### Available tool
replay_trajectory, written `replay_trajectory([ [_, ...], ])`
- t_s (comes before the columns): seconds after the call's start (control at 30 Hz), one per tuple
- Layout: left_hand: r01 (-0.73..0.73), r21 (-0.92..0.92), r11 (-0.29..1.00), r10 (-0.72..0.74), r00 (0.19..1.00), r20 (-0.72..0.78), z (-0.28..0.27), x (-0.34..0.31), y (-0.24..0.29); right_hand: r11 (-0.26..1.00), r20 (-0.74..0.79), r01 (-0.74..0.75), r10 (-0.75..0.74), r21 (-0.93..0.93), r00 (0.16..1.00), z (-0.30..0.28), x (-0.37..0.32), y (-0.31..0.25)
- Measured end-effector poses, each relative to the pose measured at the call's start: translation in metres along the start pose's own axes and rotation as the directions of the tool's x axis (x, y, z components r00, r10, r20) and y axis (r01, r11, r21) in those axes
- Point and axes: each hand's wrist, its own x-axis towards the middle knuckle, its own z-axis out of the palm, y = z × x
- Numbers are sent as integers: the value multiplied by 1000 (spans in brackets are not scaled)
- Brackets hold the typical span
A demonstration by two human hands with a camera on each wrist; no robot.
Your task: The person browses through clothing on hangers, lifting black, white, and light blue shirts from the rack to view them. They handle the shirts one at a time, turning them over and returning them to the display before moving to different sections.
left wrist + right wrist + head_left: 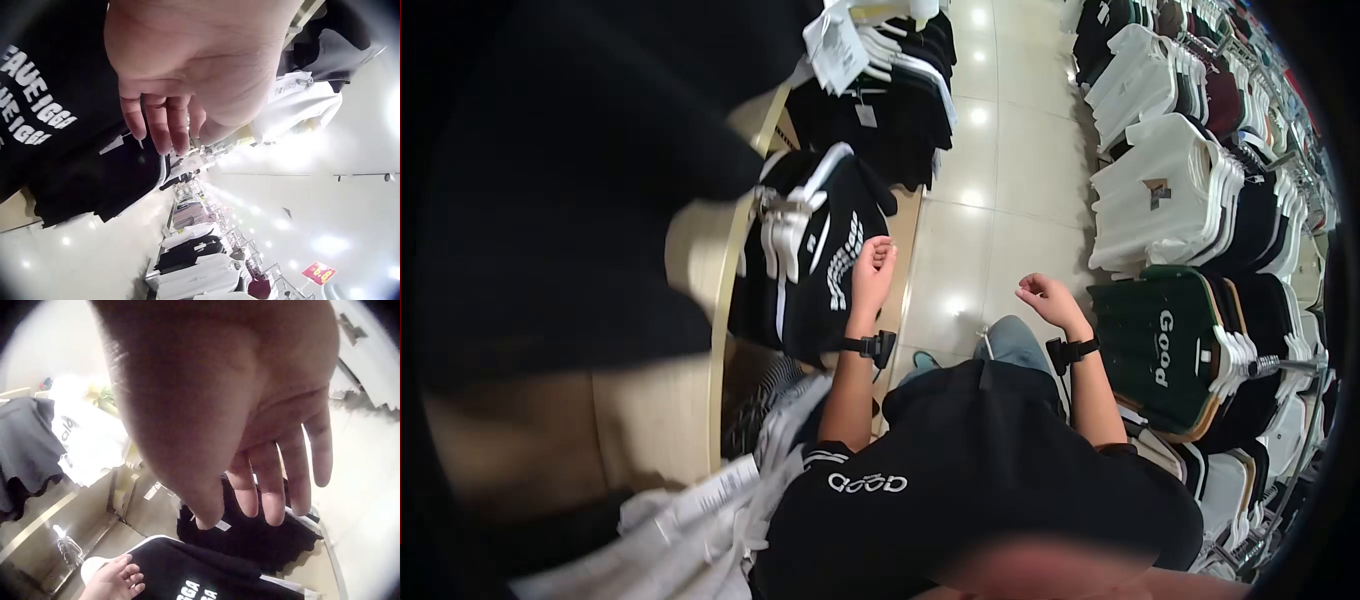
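Note:
In the head view my left hand [874,278] is beside a black shirt with white lettering [840,268], fingers loosely bent and nothing in them. The left wrist view has the same hand [187,69] with its palm showing, and part of the lettered shirt [31,103] to its left. White hangers [785,240] carry the black shirts on the rail. My right hand [1048,300] is over the aisle with relaxed fingers and holds nothing. Seen from the right wrist, that hand [250,406] has its fingers hanging apart, with black garments [244,531] behind them.
To the right, a long rack holds a dark green shirt [1155,345] and white shirts [1155,190] on hangers. A tiled aisle [970,240] runs between the racks. Near the lower left hang white garments with tags [700,510]. A curved wooden shelf edge [725,330] borders the left rack.

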Motion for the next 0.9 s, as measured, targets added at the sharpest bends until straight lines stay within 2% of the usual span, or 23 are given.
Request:
replay_trajectory([
  [0.07,-24,-11,1000,24,1000,-14,11,38,3,994,29,19,-22,110,999,-5,43,-6],
  [0.1,-22,-5,1000,22,1000,-16,14,58,8,993,33,20,-24,115,999,-9,67,-8],
  [0.17,-146,84,986,149,989,-26,25,99,16,996,52,54,-58,74,997,-21,119,-10],
  [0.27,-174,57,983,179,979,-101,39,165,24,983,47,158,-163,88,986,-38,227,-3],
  [0.3,-173,77,982,182,975,-131,40,182,26,969,41,211,-217,128,975,-38,255,-4],
  [0.33,-148,73,986,158,974,-160,42,206,19,977,67,169,-179,130,982,-49,282,-22],
  [0.37,-123,93,988,141,966,-217,45,227,15,970,89,196,-210,146,974,-55,317,-30],
  [0.43,-32,77,996,55,948,-313,48,266,4,957,-2,290,-290,29,957,-54,372,-44],
  [0.47,42,131,991,9,931,-366,48,288,3,956,-3,287,-288,68,958,-57,396,-61],
  [0.5,82,225,971,16,916,-402,39,315,-21,946,5,313,-315,84,949,-57,421,-76],
  [0.57,96,431,897,127,879,-460,24,363,-31,855,-180,516,-517,-57,837,-50,465,-96],
  [0.6,53,609,791,245,885,-395,5,390,-55,829,-209,551,-558,-99,803,-40,485,-103],
  [0.63,9,619,785,288,880,-378,-21,417,-113,818,-193,564,-575,-114,795,-33,497,-118],
  [0.7,148,823,549,386,828,-406,-9,424,-67,780,-138,616,-626,-110,768,-16,522,-127],
  [0.73,171,809,562,391,807,-442,-10,433,-65,748,-91,651,-663,-129,743,-5,530,-129],
  [0.8,162,810,564,381,819,-429,-19,449,-54,679,-23,714,-728,-170,686,8,547,-124],
  [0.83,158,812,563,375,826,-420,-32,458,-49,629,-47,758,-774,-172,631,17,557,-114],
  [0.87,148,817,558,366,839,-402,-30,475,-44,729,274,660,-607,-183,746,20,571,-98],
  [0.9,133,823,552,352,858,-375,-24,472,-41,668,-111,738,-729,96,675,100,614,-10],
])
